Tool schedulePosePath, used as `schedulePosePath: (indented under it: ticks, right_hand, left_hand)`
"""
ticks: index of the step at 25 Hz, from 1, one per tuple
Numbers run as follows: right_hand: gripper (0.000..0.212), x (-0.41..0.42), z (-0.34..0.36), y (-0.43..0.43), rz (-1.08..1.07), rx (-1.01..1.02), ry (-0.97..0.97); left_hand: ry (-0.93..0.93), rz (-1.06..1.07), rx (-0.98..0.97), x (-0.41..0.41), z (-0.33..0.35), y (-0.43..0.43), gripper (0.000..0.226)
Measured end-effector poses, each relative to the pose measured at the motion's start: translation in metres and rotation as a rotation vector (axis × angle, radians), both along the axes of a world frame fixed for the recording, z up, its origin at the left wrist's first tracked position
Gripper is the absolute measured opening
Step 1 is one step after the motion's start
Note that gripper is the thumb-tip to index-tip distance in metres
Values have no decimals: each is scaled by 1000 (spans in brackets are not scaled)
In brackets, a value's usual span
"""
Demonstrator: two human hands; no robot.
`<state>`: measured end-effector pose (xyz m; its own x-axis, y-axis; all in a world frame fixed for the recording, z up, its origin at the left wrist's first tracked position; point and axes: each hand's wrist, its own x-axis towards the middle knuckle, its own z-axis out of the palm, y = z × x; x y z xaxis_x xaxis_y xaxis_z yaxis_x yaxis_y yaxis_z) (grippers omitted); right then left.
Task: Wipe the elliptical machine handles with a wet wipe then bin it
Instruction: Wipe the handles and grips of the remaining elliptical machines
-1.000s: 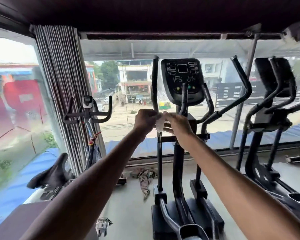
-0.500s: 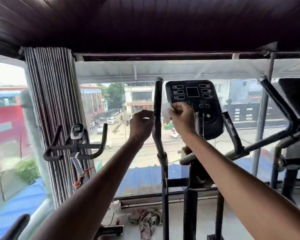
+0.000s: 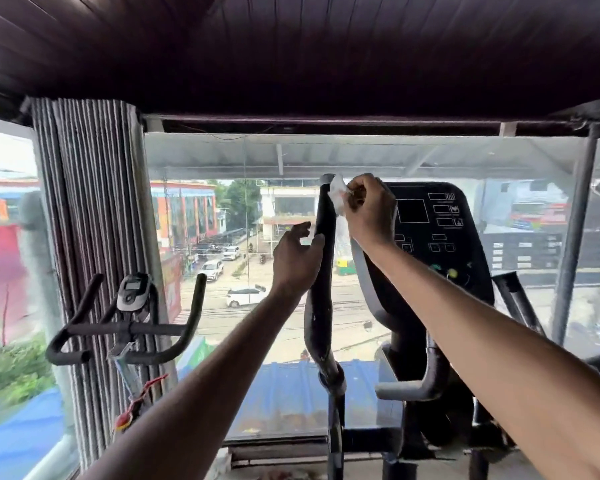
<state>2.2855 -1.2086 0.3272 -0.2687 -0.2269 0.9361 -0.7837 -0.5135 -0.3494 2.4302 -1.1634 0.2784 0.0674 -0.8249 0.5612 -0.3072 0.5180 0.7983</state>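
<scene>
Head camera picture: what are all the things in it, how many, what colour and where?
wet wipe: one, white, against the top of the tall handle
tall handle: one, black, centre
console: one, black, right of the tall handle
bike handlebars: one set, black, lower left
curtain: one, grey striped, left, by the window
left hand: one, touches the tall handle lower down
right hand: one, pinches the wet wipe
</scene>
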Motion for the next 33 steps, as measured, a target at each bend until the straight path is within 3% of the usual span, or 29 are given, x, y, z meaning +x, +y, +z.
schedulePosePath:
  ticks: [4, 10, 19, 24, 30, 33]
  right_hand:
    - [15, 0, 17, -28, -23, -17, 196]
    - [17, -15, 36, -43, -70, -20, 497]
    - [12, -13, 62, -33, -132, 134, 654]
    - [19, -5, 71, -30, -161, 245, 793]
    - [19, 2, 74, -4, -24, 487, 1022]
    - [20, -2, 67, -1, -21, 382, 945]
  left_hand:
    - [74, -61, -22, -3, 3, -18, 26]
    - [174, -173, -87, 0, -7, -37, 25]
    - [394, -375, 107, 0, -12, -39, 33]
    - [383, -374, 171, 3, -18, -38, 41]
    - [383, -408, 218, 5, -28, -29, 32]
    - [395, -442, 228, 7, -31, -25, 22]
